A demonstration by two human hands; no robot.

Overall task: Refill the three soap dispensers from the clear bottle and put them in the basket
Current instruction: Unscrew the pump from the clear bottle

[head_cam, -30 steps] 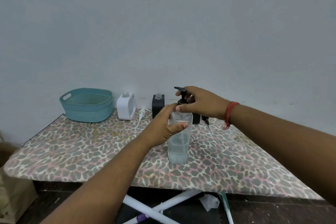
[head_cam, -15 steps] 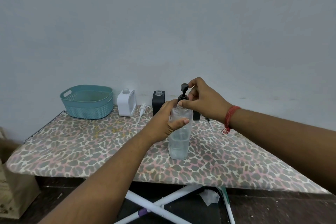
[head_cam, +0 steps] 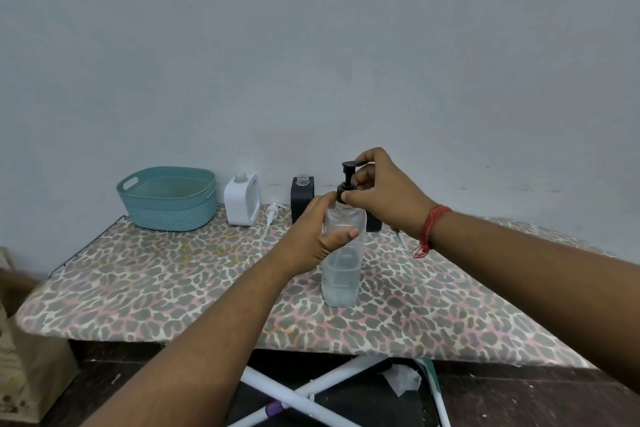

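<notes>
No text, label, brand or number can be read on anything here.

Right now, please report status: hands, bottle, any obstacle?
Left hand grips clear bottle, upright on board. Right hand pinches black pump at its neck. Basket holds no dispenser. Nothing in the way.

— Colours, go!
— Leopard-print board cover, grey spots on cream with pink and yellow. Teal basket at the back.
— And the dispensers?
— One white, one black, and a white pump lying between them. Up front, the clear bottle with a black pump top.
— That wrist?
— Red thread band. Pale grey-blue wall.
</notes>
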